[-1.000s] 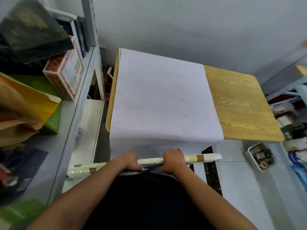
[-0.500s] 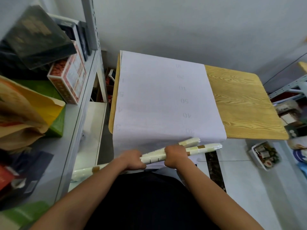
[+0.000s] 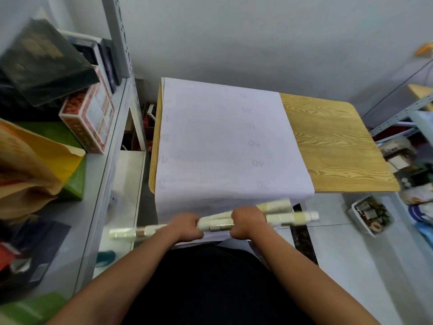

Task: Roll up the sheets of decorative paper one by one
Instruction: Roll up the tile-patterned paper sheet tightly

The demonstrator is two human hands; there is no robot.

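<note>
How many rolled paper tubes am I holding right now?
2. One rolled tube runs across both hands, gripped by the left hand and right hand; the second tube angles behind it.

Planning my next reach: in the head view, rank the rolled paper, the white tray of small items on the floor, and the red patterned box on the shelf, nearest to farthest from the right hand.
1. Rolled paper: gripped in the right hand.
2. White tray: on the floor, to its right.
3. Red patterned box: on the shelf, far left.
</note>
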